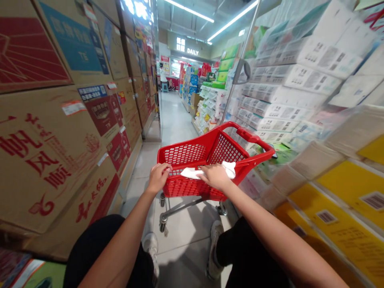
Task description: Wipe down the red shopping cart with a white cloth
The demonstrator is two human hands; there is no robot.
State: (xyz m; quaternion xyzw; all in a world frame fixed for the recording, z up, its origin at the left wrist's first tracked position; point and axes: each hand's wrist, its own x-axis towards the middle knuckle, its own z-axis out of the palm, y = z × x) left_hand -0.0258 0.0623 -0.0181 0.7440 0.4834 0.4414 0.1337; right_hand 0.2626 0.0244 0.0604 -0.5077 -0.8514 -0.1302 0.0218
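Note:
A small red plastic shopping cart (210, 154) stands in a narrow store aisle just ahead of me. My left hand (158, 177) grips the near rim of its basket at the left corner, fingers curled over the edge. My right hand (215, 176) presses a white cloth (229, 168) against the near rim, fingers bent over it. The cart's red handle (253, 138) points away to the right. My knees in black trousers and my light shoes show below the cart.
Stacked brown cartons (60, 132) with red print wall the left side. Shelves of white and yellow packaged goods (315, 92) crowd the right. The grey tiled aisle floor (174, 120) runs ahead toward more displays and a "DAILY" sign (192, 51).

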